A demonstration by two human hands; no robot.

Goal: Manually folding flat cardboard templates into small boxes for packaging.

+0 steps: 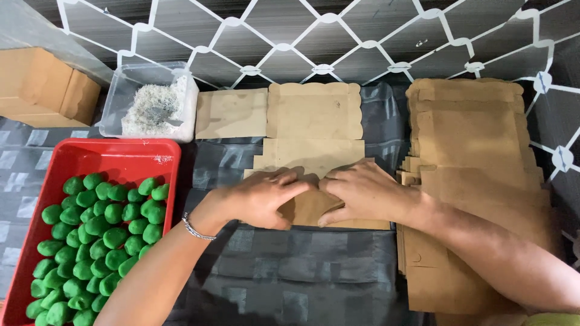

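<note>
A flat brown cardboard box blank (314,121) with scalloped edges lies on the dark cloth in the middle. My left hand (263,196) and my right hand (362,192) both press on its near part, fingers bent over a flap and nearly touching each other. A thin bracelet circles my left wrist. The near flap is partly hidden under my hands.
A stack of more flat brown box blanks (471,151) lies to the right. A red tray (121,158) with several green lumps (103,229) stands at the left. Behind it are a clear tub of white shreds (151,102) and a closed cardboard box (42,84).
</note>
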